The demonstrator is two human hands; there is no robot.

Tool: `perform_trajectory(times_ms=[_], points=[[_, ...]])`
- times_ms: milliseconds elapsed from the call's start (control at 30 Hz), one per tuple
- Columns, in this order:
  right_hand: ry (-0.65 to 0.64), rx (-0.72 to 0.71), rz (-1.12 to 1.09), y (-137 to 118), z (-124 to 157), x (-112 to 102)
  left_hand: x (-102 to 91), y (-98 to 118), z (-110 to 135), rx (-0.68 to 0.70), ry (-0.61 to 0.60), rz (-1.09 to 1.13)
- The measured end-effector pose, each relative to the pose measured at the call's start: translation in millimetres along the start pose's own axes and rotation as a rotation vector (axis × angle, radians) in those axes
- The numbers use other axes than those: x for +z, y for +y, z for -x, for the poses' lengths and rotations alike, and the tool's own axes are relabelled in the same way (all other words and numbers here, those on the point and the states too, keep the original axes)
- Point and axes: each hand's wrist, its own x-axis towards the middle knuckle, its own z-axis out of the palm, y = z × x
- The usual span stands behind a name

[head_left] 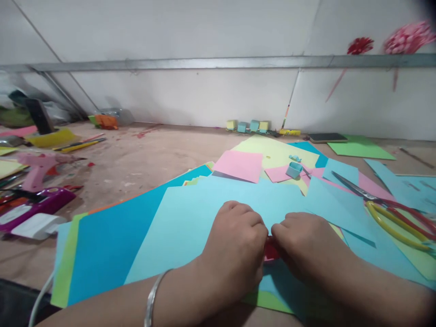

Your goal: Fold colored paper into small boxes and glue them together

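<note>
Over the light blue paper, my left hand and my right hand are close together with fingers curled. A small red piece with a pinkish lower edge shows in the gap between them, gripped from both sides. Most of it is hidden behind my fingers, so its kind cannot be made out. Beyond my hands lie a folded pink paper and a small light blue paper box. To the right of my right hand, scissors with red and yellow handles rest on paper pieces.
At left are a pink glue gun, a purple device and a white plug. Small paper cubes line the wall's foot. A phone and a green sheet lie at back right. Pink flowers hang above.
</note>
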Motion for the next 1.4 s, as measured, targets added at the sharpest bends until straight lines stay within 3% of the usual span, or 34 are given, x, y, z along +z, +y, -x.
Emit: perform_trajectory(times_ms=[233, 367, 633, 900, 1000, 1100, 1167, 1233, 1400], points=[[0.005, -0.083, -0.078, -5.0, 8.1, 9.4, 0.1, 4.1, 1.0, 0.043, -0.003, 0.012], [-0.086, -0.062, -0.077, -6.7, 7.5, 7.8, -0.6, 4.4, 1.2, 0.036, -0.013, 0.030], [-0.244, 0.073, -0.073, -5.8, 3.7, -3.1, -5.3, 3.3, -3.0, -0.154, -0.250, 0.082], [-0.271, 0.075, -0.146, -6.1, -3.0, -19.1, -3.7, 3.0, -6.1, -0.272, -0.193, 0.218], [-0.181, 0.075, -0.148, 0.4, -6.7, -29.4, -3.9, -1.7, -9.0, -0.296, -0.096, 0.251], [0.079, 0.044, -0.126, 3.5, -7.9, -35.8, -3.3, -9.5, -12.4, -0.298, -0.034, 0.206], [0.186, -0.005, -0.122, 2.4, -7.4, -36.7, -2.0, -14.6, -14.7, -0.305, -0.022, 0.179], [0.180, -0.047, -0.125, 0.2, -6.2, -35.1, -0.5, -18.1, -16.8, -0.328, -0.026, 0.183], [0.023, -0.083, -0.039, 1.1, -2.3, -17.0, 0.1, -20.0, -21.3, -0.401, -0.094, 0.262]])
